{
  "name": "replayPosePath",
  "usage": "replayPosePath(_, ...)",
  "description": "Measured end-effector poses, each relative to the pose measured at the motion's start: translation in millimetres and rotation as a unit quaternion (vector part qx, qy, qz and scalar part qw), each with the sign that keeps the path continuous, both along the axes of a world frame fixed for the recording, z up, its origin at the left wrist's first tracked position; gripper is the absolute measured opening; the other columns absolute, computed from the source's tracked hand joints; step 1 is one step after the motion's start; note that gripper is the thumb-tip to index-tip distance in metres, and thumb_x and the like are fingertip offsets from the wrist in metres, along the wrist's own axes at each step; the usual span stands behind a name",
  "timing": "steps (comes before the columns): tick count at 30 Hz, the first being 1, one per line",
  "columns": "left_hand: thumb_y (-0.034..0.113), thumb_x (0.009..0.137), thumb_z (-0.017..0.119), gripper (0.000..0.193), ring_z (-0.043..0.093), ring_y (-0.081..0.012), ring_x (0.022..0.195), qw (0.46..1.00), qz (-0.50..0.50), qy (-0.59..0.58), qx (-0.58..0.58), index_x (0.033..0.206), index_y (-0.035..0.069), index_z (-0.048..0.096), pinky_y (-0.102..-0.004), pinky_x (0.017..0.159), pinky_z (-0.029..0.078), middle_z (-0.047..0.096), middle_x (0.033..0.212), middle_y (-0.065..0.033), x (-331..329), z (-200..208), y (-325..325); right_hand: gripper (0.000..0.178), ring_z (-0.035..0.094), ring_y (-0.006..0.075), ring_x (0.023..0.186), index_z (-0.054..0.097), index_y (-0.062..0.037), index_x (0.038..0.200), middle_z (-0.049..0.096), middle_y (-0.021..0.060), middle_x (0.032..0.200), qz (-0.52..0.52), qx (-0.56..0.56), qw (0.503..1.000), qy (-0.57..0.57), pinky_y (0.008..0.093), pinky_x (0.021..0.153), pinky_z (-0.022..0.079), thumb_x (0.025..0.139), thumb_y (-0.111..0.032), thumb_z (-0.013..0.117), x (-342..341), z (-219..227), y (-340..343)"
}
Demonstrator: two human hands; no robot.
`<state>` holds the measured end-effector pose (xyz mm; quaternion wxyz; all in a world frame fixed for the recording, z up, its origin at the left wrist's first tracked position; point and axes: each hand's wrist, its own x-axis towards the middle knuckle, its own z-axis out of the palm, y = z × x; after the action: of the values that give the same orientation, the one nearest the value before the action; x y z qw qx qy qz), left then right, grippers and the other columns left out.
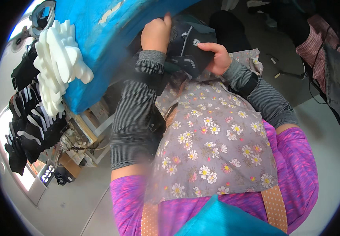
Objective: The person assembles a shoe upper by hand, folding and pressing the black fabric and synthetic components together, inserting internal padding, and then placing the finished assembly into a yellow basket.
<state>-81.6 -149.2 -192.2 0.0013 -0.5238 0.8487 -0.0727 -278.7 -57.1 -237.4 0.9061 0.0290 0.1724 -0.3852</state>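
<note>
A dark grey and black sewn fabric piece, with pale piping and a small light badge, is held up over my lap. Its exact kind I cannot make out. My left hand is closed at its left edge, thumb pointing up, the fingertips hidden behind the hand. At the right edge my right hand grips the piece, thumb lying on the front near the badge and fingers tucked behind. The lower part of the piece touches my grey flowered apron.
A blue-covered table stands to the left, its edge beside my left forearm. White foam-like shapes are stacked on it. Several black pieces with white strips hang beyond. At the right, a chair has clothing over it; a cable lies nearby.
</note>
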Motion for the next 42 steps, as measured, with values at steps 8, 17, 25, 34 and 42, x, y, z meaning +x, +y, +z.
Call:
replayPosePath(8,0.048,0.095,0.047,0.057,0.065,-0.0438,0.078,0.972,0.180,0.148,0.035,0.073,-0.001,0.068,-0.0511,0.073,0.052,0.066,0.080,-0.0259,-11,21,-6,0.022,0.067,0.0230,0.092,0.069,0.0003,0.103,0.071,0.0112,0.098,-0.020,0.011,0.999,-0.031,0.0369,0.090,0.053,0.089,-0.014,0.060,-5,11,-4)
replayPosePath(17,0.044,0.097,0.047,0.055,0.063,-0.0457,0.077,0.972,0.139,0.168,0.086,0.072,-0.002,0.066,-0.0508,0.071,0.051,0.065,0.079,-0.0274,-3,-4,-8,0.028,0.067,0.0216,0.094,0.067,0.0028,0.109,0.070,0.0118,0.104,-0.007,-0.005,0.999,0.032,0.0341,0.091,0.053,0.088,-0.015,0.063,-4,2,-5)
replayPosePath(25,0.045,0.095,0.047,0.058,0.062,-0.0472,0.076,0.938,0.230,0.230,0.118,0.073,-0.005,0.066,-0.0507,0.071,0.050,0.063,0.077,-0.0299,-15,-7,-9,0.027,0.067,0.0206,0.094,0.067,0.0023,0.109,0.071,0.0112,0.104,0.001,-0.016,1.000,0.017,0.0329,0.091,0.052,0.089,-0.015,0.063,-6,-1,-4)
replayPosePath(34,0.047,0.095,0.048,0.058,0.064,-0.0460,0.078,0.955,0.221,0.195,0.043,0.074,-0.004,0.067,-0.0507,0.073,0.051,0.065,0.079,-0.0285,-23,32,3,0.022,0.068,0.0227,0.091,0.068,0.0024,0.103,0.071,0.0120,0.100,-0.034,0.012,0.998,0.057,0.0351,0.089,0.053,0.088,-0.011,0.060,-8,7,-5)
replayPosePath(42,0.047,0.094,0.049,0.061,0.061,-0.0483,0.077,0.935,0.241,0.243,0.089,0.073,-0.008,0.064,-0.0520,0.072,0.048,0.062,0.077,-0.0307,-21,10,-1,0.020,0.068,0.0194,0.087,0.071,0.0026,0.100,0.072,0.0104,0.095,-0.009,-0.002,0.999,0.051,0.0319,0.086,0.054,0.087,-0.012,0.065,-6,-4,-9)
